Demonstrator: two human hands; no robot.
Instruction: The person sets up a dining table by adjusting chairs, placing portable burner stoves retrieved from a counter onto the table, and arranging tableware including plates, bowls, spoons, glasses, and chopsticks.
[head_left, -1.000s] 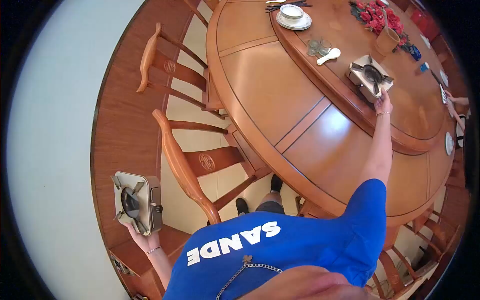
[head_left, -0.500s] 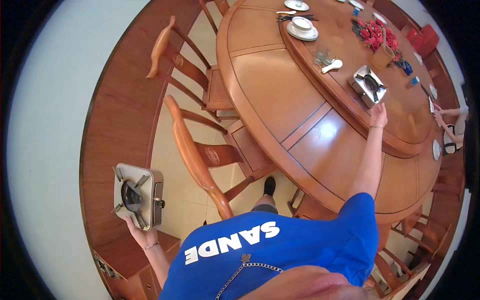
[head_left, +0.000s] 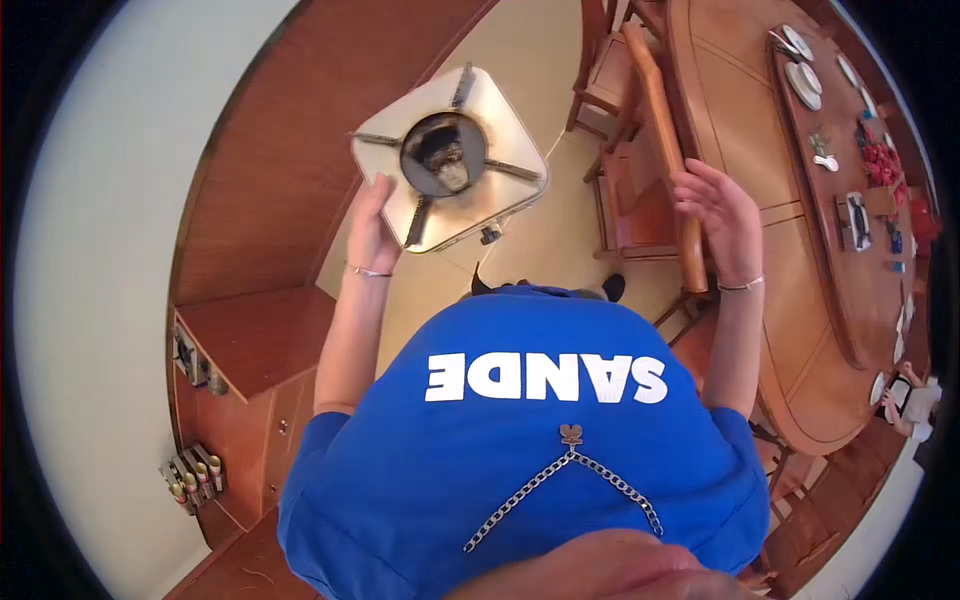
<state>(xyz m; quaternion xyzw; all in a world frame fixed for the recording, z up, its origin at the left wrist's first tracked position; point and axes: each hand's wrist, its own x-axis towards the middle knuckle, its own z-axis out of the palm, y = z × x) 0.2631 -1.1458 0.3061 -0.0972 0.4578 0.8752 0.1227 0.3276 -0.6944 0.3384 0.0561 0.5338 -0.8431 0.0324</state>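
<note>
A portable gas stove [head_left: 500, 205] with a square pale top, a blackened burner and metal pot supports is held up in front of me on the left. My left hand [head_left: 376, 225] grips it by its near left corner, thumb over the top and fingers hidden beneath. My right hand [head_left: 722, 215] is raised, empty, with its fingers loosely apart. It overlaps the curved back rail of a wooden chair [head_left: 660, 110] in this view. On the big round table's turntable, a second portable stove [head_left: 856, 222] sits beyond my right hand.
White plates [head_left: 803, 85], a white spoon [head_left: 826, 162] and red flowers [head_left: 880, 162] are on the round table [head_left: 725, 90]. Another person [head_left: 915, 400] is at the far right. A wooden cabinet [head_left: 250, 335] stands left, gas canisters [head_left: 195, 478] in its lower shelf.
My right hand has left the stove on the turntable and come back toward me. My left hand has brought its stove inward and up. The view has turned left.
</note>
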